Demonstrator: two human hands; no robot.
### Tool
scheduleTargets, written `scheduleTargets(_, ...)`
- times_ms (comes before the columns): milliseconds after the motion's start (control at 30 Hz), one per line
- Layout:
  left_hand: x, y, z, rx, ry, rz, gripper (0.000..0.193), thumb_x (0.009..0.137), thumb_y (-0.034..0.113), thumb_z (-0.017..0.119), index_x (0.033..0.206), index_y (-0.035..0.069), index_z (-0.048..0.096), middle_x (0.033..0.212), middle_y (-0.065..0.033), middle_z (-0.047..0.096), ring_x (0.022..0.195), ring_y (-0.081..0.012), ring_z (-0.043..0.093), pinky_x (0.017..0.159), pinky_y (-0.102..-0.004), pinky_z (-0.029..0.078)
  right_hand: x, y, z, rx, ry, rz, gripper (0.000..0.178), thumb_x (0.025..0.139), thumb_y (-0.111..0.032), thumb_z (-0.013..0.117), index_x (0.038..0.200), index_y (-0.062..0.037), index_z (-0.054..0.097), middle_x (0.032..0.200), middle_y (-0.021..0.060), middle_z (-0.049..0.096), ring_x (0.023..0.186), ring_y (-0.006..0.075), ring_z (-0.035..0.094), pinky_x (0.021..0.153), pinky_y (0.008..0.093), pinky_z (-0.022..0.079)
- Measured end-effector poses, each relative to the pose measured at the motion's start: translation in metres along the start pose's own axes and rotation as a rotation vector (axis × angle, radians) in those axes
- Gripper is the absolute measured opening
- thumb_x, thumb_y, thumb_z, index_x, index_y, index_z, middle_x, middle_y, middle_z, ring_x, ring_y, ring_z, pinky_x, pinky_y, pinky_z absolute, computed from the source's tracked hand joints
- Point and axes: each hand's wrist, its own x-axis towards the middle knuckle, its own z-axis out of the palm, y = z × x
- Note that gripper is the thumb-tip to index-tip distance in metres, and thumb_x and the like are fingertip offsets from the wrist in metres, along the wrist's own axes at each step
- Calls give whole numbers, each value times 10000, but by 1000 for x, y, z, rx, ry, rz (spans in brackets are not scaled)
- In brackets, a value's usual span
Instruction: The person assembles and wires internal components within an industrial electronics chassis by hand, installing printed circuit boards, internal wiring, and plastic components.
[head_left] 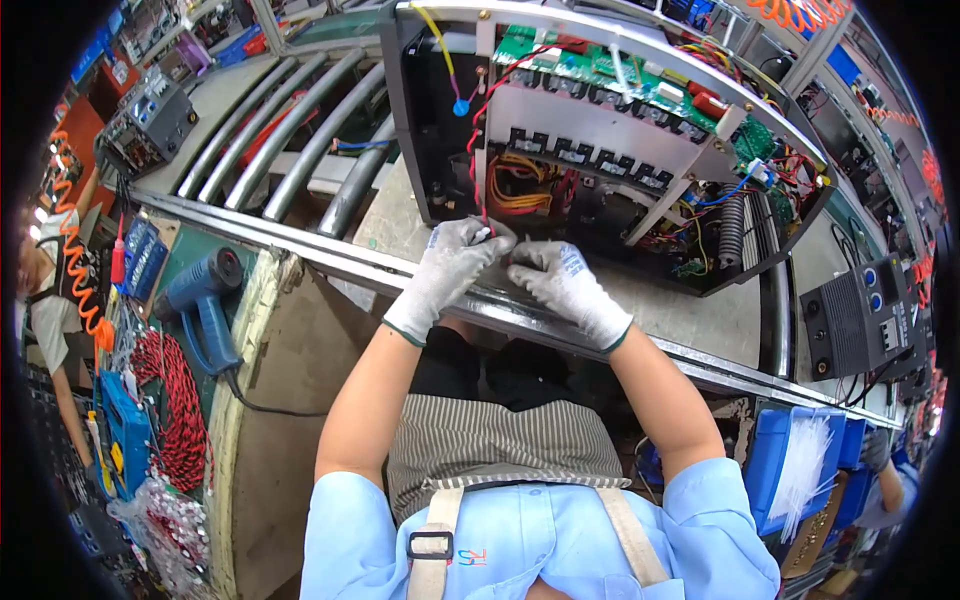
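Note:
An open-framed electrical machine [600, 120] stands upright on the bench in front of me. It has a green circuit board [570, 62] along its top and wire bundles inside. Down its left side hangs a twisted red-and-black wire [473, 150]. Its lower end, with a small white tip, is pinched in my gloved left hand [450, 268] at the machine's front edge. Close beside it, my gloved right hand [568, 282] has its fingers curled together. What they hold, if anything, is too small to make out.
Metal rollers [300, 130] lie left of the machine. A blue heat gun [203, 305] and coiled red-and-black wires [172, 400] sit on the left side table. To the right are a black-cased unit [865, 315] and a blue bin [765, 470] of white strips. Other people work at both sides.

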Motion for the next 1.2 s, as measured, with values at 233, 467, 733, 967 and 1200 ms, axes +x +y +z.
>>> scheduleTargets(233,-2,1,-27,1,303,152,289,899,236,683,1094,22,685,851,-20,661,763,-79,565,706,-255,484,25,-17,-15,-90,322,-35,226,854,-216,678,909,3,682,675,126,649,578,171,600,564,341,486)
scheduleTargets(467,-11,-23,-11,506,363,151,263,925,258,590,1085,65,667,918,-206,687,874,-352,678,751,-410,518,51,-8,-20,108,546,125,135,870,-150,709,883,-17,693,603,4,583,483,80,497,442,277,384)
scheduleTargets(733,0,-24,-9,186,591,47,500,920,303,586,1361,98,469,1031,-192,694,981,-397,648,874,-473,488,47,19,-31,-380,586,81,291,883,-348,665,837,-64,706,691,162,655,664,326,663,602,410,497)
scheduleTargets(967,-4,-26,-14,297,417,-82,556,897,307,620,1372,50,486,1146,-247,641,1039,-386,629,898,-446,490,47,-20,-30,-480,405,258,419,894,-439,630,747,-52,694,671,164,648,671,352,656,594,428,492)
scheduleTargets(1200,3,-36,-8,489,395,46,552,903,303,623,1362,29,488,1090,-252,645,973,-377,645,839,-459,502,53,36,-35,-499,569,52,437,906,-428,618,697,-51,682,655,151,652,643,344,655,581,429,492)
